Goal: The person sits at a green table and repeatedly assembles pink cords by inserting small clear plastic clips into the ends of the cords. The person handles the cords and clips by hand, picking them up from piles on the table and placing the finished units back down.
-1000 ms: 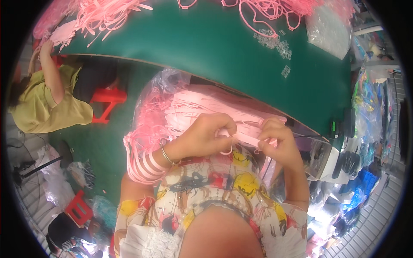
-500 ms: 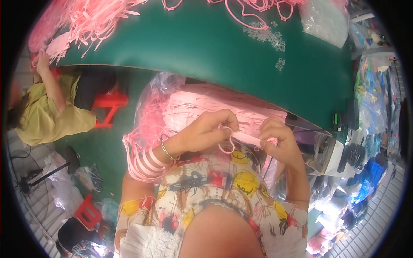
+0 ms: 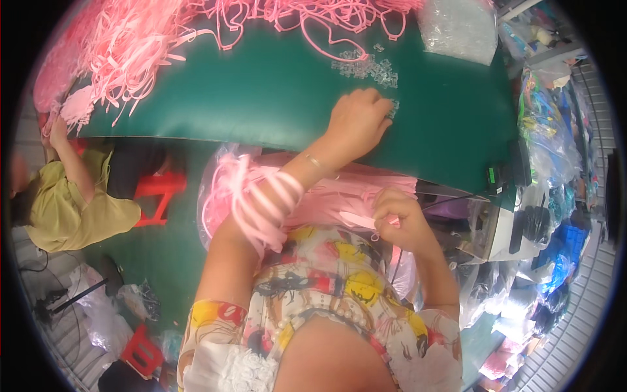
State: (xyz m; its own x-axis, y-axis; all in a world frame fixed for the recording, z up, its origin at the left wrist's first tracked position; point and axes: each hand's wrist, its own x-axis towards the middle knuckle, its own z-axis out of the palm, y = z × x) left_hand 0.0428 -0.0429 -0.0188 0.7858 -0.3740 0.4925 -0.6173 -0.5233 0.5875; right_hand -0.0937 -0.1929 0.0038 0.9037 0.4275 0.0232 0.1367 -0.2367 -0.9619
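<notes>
My left hand (image 3: 358, 124) is stretched over the green table, fingers bent down beside a few small clear plastic clips (image 3: 394, 108). Its fingertips are partly hidden, so what they pinch, if anything, is unclear. Several pink strap loops (image 3: 268, 202) hang around my left forearm, above a bracelet at the wrist. My right hand (image 3: 400, 219) stays close to my body, closed on a flat pink strap (image 3: 358, 220) whose free end points left. Behind that hand lies a thick bundle of pink straps (image 3: 320, 196), at the table's near edge.
More clear clips (image 3: 369, 68) lie scattered farther back on the green table (image 3: 261, 104). Heaps of pink straps (image 3: 130, 52) cover its far left, and a clear plastic bag (image 3: 457, 29) sits far right. At left, another person (image 3: 78, 196) works near a red stool (image 3: 157, 189).
My left hand has let go of the strap and moved forward to the clips on the table. My right hand keeps hold of the strap. The view has shifted slightly.
</notes>
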